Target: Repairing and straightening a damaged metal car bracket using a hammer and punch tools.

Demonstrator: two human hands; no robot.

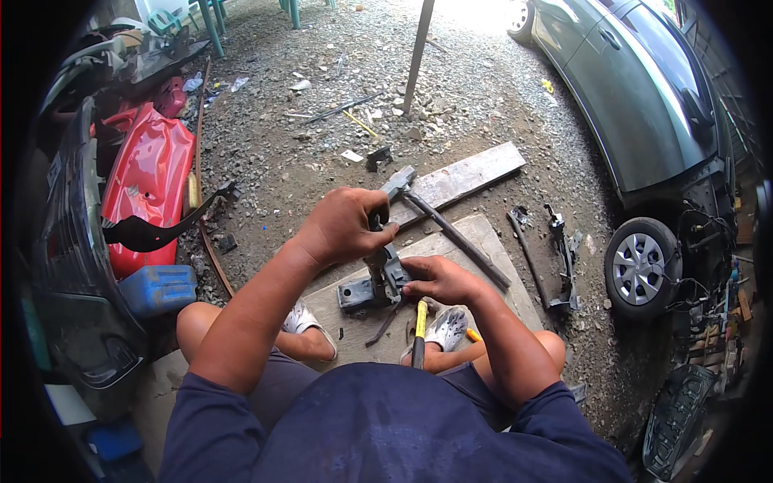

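A bent grey metal bracket (388,272) stands between my legs on a flat slab (491,241). My left hand (342,225) is closed round its upper end, fingers curled. At the bracket's right side, my right hand (441,279) grips its edge with thumb and fingers. Just beyond lies a sledgehammer (455,229), its metal head near my left hand and its long handle slanting down to the right. A hammer with a yellow and black handle (420,322) rests by my right foot, its head partly hidden under my right hand. Beside it is a thin dark bent rod (383,326).
A wooden plank (467,181) lies past the slab. To the right are a rusty bar (528,258), a dark metal part (564,262) and a car (628,97) with a detached-looking front. Red body panels (153,177) and a blue jerrycan (159,290) sit left.
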